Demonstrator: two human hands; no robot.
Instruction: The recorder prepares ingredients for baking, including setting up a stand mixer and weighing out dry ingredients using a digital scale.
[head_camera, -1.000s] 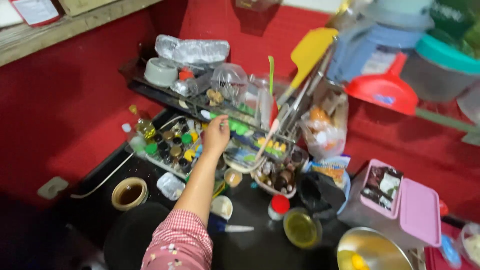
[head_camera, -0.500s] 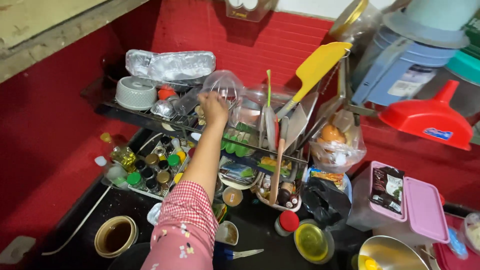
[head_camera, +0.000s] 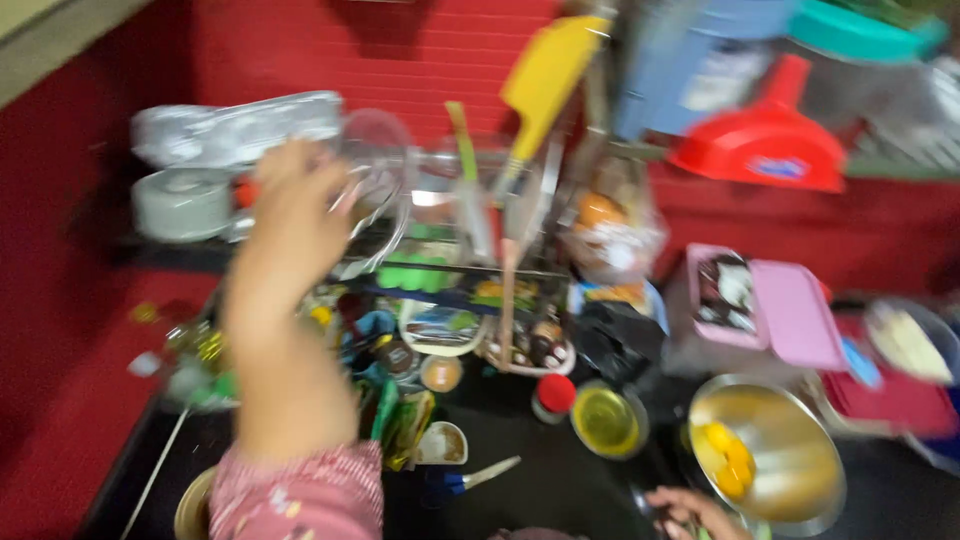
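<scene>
A clear glass bowl (head_camera: 375, 190), tilted on a crowded upper rack shelf against the red wall, is touched by the left hand (head_camera: 290, 215), its blurred grip impossible to judge; it is best lifted slowly, clear of neighbouring dishes.

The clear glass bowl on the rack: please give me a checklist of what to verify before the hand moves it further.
1. Left hand on the glass bowl: the fingers meet its rim, but blur hides how firm the grip is. Cannot tell.
2. Bowl empty: it looks clear through. Ok.
3. Room around the bowl: the foil packet and the green utensil crowd close beside it. Not ok.
4. Counter below free for setting down: jars and small bowls fill it. Not ok.
5. Right hand free: it is low by the steel bowl, mostly out of frame. Cannot tell.
</scene>
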